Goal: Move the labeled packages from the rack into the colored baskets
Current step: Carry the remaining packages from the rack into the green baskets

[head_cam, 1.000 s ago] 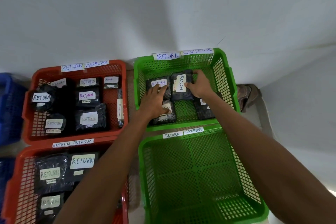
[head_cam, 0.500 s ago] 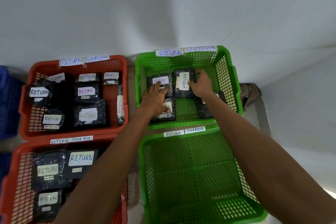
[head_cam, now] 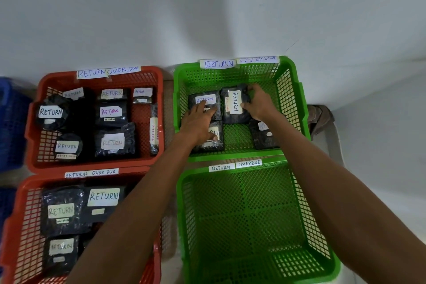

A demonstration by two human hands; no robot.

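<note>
Nearest stands the near green basket (head_cam: 242, 214), made of hard plastic with diamond-mesh floor and walls. On its far rim two paper strips (head_cam: 232, 165) read RETURN and OVERDUE. Left of it the near red basket (head_cam: 25, 226), of the same mesh plastic, holds black packages (head_cam: 62, 219) wrapped in shiny, wrinkled film, each with a white handwritten RETURN label. Both bare forearms reach over into the far green basket (head_cam: 285, 94), where four such packages lie on the floor. The left hand (head_cam: 198, 124) has its fingers nearly straight, lying flat on the left package (head_cam: 215, 99), and its thumb touches the front package (head_cam: 215, 144). The right hand (head_cam: 260, 104) grips the middle package (head_cam: 234, 108), a dark rectangular one with its label turned sideways: the fingers curl over its far right corner and the thumb presses the label's edge. The right package (head_cam: 262, 137) lies partly under that wrist. The far red basket (head_cam: 92, 163) holds more of them, two round. A blue basket (head_cam: 11, 122) shows at the left edge, below the white wall (head_cam: 207, 7).
</note>
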